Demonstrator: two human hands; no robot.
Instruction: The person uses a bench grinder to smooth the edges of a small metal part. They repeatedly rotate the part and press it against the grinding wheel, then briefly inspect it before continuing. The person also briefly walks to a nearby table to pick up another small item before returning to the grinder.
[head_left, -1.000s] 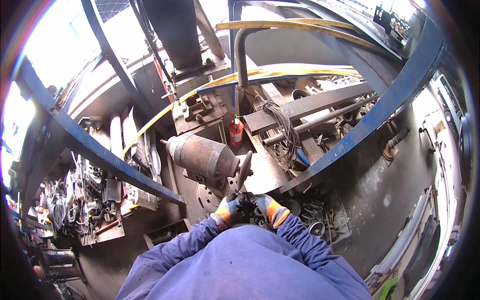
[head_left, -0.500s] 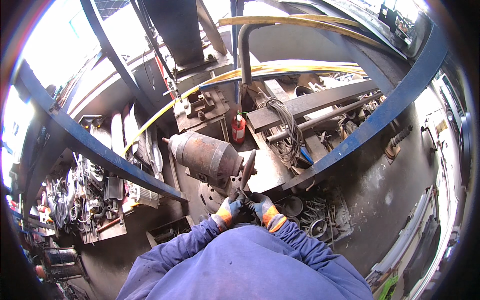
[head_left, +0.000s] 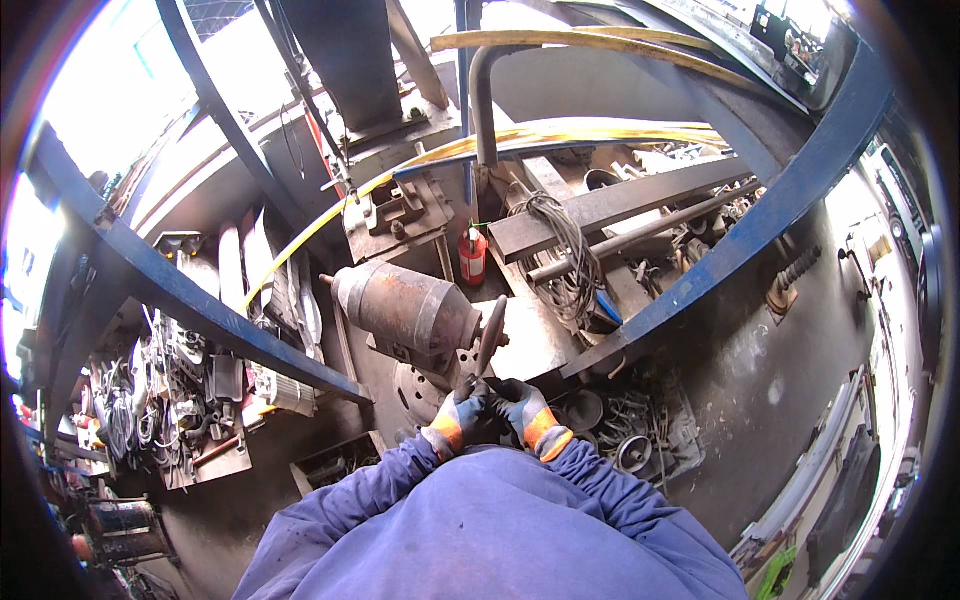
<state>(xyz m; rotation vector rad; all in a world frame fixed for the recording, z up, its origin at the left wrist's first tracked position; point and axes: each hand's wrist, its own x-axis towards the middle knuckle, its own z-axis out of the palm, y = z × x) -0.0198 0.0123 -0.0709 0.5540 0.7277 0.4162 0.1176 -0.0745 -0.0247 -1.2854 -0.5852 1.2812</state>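
Observation:
A rusty cylindrical machine [head_left: 395,307], like a bench motor, stands ahead on a stand with a perforated round base [head_left: 410,395]; a worn wheel [head_left: 492,332] is seen edge-on at its right end. My left hand [head_left: 452,418] and my right hand [head_left: 532,422], both in blue, grey and orange gloves, are close together just below that wheel. Their fingers are curled around a small dark item that I cannot make out; whether it touches the wheel is unclear.
Blue beams [head_left: 200,310] curve on both sides. A red extinguisher [head_left: 473,262], steel bars with coiled cable [head_left: 555,250] and yellow hoses [head_left: 590,135] lie beyond. Piles of scrap [head_left: 165,400] fill the left; metal parts [head_left: 640,420] lie right of my hands; long panels [head_left: 800,480] line the right edge.
The view has shifted slightly, and my right hand has turned a little. Both hands stay close together below the wheel.

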